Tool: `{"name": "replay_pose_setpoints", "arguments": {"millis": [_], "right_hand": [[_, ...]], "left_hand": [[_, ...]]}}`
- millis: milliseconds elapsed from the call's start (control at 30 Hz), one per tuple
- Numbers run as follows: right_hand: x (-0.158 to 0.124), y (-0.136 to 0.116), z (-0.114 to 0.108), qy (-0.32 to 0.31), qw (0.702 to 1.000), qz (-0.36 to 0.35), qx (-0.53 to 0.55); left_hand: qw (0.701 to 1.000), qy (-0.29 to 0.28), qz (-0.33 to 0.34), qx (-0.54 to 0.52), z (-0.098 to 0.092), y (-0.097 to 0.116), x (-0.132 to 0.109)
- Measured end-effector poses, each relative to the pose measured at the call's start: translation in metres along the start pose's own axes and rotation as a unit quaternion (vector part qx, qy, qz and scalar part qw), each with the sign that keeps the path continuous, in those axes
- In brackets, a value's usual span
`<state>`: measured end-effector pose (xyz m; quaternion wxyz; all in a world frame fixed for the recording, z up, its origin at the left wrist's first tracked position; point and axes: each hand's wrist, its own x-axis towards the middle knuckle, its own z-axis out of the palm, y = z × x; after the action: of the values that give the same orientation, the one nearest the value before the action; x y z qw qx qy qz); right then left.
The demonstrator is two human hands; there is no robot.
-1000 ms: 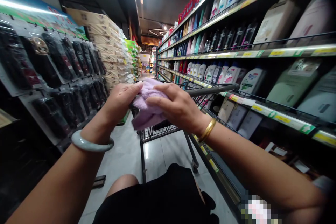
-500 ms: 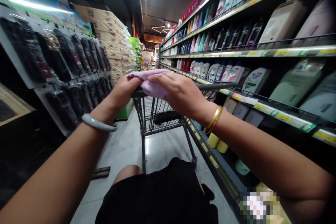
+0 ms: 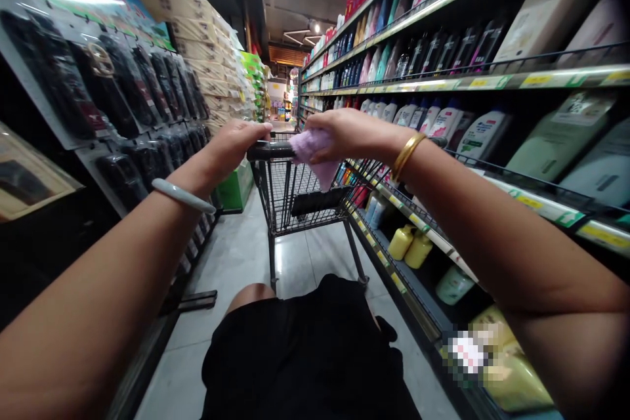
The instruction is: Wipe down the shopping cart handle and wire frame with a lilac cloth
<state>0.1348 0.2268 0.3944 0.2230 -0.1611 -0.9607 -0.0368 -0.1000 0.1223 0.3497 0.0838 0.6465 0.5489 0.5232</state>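
A lilac cloth point(image 3: 315, 151) is bunched in my right hand point(image 3: 339, 134), which presses it around the dark handle point(image 3: 270, 150) of a shopping cart point(image 3: 315, 203). One corner of the cloth hangs below the handle. My left hand point(image 3: 236, 144) is at the handle's left end, its fingers drawn together and pointing inward. What those fingers hold, if anything, is hidden. A pale bangle point(image 3: 182, 197) circles my left wrist, and a gold bangle point(image 3: 406, 156) my right.
Shelves of bottles point(image 3: 485, 134) line the right side, with yellow bottles point(image 3: 418, 249) low down. Packaged dark items point(image 3: 118, 92) hang on the left, before stacked cartons point(image 3: 201, 39). A black rack foot point(image 3: 197, 300) juts over the tiled floor point(image 3: 236, 256).
My hands have parted. The left has let go of the cloth, and the right has brought it down around the cart handle. The view has shifted slightly.
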Motion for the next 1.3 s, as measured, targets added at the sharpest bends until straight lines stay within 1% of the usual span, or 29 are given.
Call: {"name": "replay_pose_setpoints", "arguments": {"millis": [33, 67, 100, 133, 200, 233, 267, 333, 367, 433, 467, 500, 533, 567, 600, 667, 700, 733, 767, 833, 867, 900, 933, 1000, 1067, 1133, 1200, 1267, 1300], "right_hand": [[0.000, 0.003, -0.003, -0.017, 1.000, 0.018, 0.007], [-0.001, 0.004, -0.003, -0.020, 0.999, 0.036, 0.014], [-0.001, 0.001, -0.001, -0.007, 0.999, 0.051, 0.013], [-0.001, -0.003, 0.004, 0.020, 0.998, 0.059, 0.003], [-0.001, -0.013, 0.019, 0.089, 0.994, 0.045, -0.042], [-0.001, -0.017, 0.026, 0.112, 0.992, 0.021, -0.064], [-0.001, -0.017, 0.032, 0.119, 0.990, -0.011, -0.074], [-0.005, -0.008, 0.039, 0.116, 0.989, -0.059, -0.070], [-0.007, -0.001, 0.041, 0.116, 0.989, -0.063, -0.062], [-0.011, 0.012, 0.044, 0.136, 0.988, -0.035, -0.059], [-0.013, 0.016, 0.047, 0.155, 0.985, -0.016, -0.069], [-0.014, 0.018, 0.051, 0.176, 0.981, -0.001, -0.083], [-0.015, 0.018, 0.055, 0.194, 0.976, 0.002, -0.098], [-0.016, 0.018, 0.058, 0.206, 0.972, -0.010, -0.112], [-0.017, 0.019, 0.060, 0.209, 0.970, -0.032, -0.123], [-0.020, 0.025, 0.061, 0.198, 0.969, -0.076, -0.123], [-0.022, 0.029, 0.060, 0.191, 0.971, -0.083, -0.113], [-0.023, 0.033, 0.060, 0.190, 0.974, -0.074, -0.101], [-0.024, 0.035, 0.061, 0.198, 0.975, -0.050, -0.090], [-0.022, 0.033, 0.066, 0.232, 0.969, 0.004, -0.090], [-0.021, 0.028, 0.071, 0.250, 0.963, 0.017, -0.104], [-0.019, 0.024, 0.075, 0.261, 0.957, 0.015, -0.125], [-0.018, 0.020, 0.079, 0.264, 0.953, -0.001, -0.148], [-0.019, 0.022, 0.081, 0.241, 0.952, -0.056, -0.181], [-0.027, 0.035, 0.078, 0.215, 0.953, -0.094, -0.192], [-0.038, 0.051, 0.076, 0.228, 0.952, -0.077, -0.190], [-0.043, 0.058, 0.080, 0.267, 0.945, -0.028, -0.187], [-0.040, 0.053, 0.088, 0.297, 0.937, 0.007, -0.182], [-0.035, 0.048, 0.092, 0.302, 0.937, 0.011, -0.178]], "left_hand": [[1.000, -0.003, -0.010, 0.008, -0.002, 0.001, 0.000], [1.000, -0.007, -0.023, 0.016, -0.003, 0.003, -0.001], [0.999, -0.010, -0.035, 0.024, -0.004, 0.004, -0.001], [0.998, -0.012, -0.046, 0.032, -0.005, 0.004, 0.000], [0.997, -0.014, -0.060, 0.044, -0.009, 0.002, 0.001], [0.997, -0.016, -0.061, 0.050, -0.013, -0.001, 0.001], [0.996, -0.018, -0.061, 0.057, -0.018, -0.004, 0.002], [0.994, -0.020, -0.069, 0.080, -0.031, -0.008, 0.005], [0.991, -0.029, -0.078, 0.102, -0.038, -0.009, 0.007], [0.975, -0.058, -0.096, 0.191, -0.049, -0.003, 0.010], [0.959, -0.068, -0.095, 0.257, -0.050, 0.003, 0.012], [0.938, -0.074, -0.084, 0.327, -0.049, 0.011, 0.013], [0.914, -0.068, -0.063, 0.395, -0.044, 0.019, 0.013], [0.895, -0.061, -0.040, 0.440, -0.036, 0.028, 0.013], [0.891, -0.060, -0.022, 0.449, -0.024, 0.036, 0.012], [0.890, -0.091, -0.006, 0.447, 0.002, 0.046, 0.009], [0.881, -0.078, -0.005, 0.467, 0.015, 0.048, 0.007], [0.866, -0.063, -0.011, 0.497, 0.025, 0.048, 0.005], [0.850, -0.048, -0.018, 0.524, 0.034, 0.046, 0.003], [0.825, -0.019, -0.031, 0.563, 0.044, 0.042, 0.000], [0.821, -0.009, -0.032, 0.570, 0.045, 0.040, -0.001], [0.821, -0.001, -0.026, 0.570, 0.045, 0.038, -0.001], [0.824, 0.006, -0.019, 0.567, 0.044, 0.036, -0.002], [0.828, 0.018, -0.014, 0.560, 0.039, 0.032, -0.002], [0.830, 0.027, -0.028, 0.556, 0.033, 0.028, -0.001], [0.830, 0.038, -0.051, 0.555, 0.027, 0.023, 0.000], [0.829, 0.044, -0.060, 0.554, 0.022, 0.017, 0.001], [0.826, 0.051, -0.060, 0.558, 0.018, 0.013, 0.001], [0.825, 0.054, -0.059, 0.559, 0.015, 0.011, 0.001]]}}
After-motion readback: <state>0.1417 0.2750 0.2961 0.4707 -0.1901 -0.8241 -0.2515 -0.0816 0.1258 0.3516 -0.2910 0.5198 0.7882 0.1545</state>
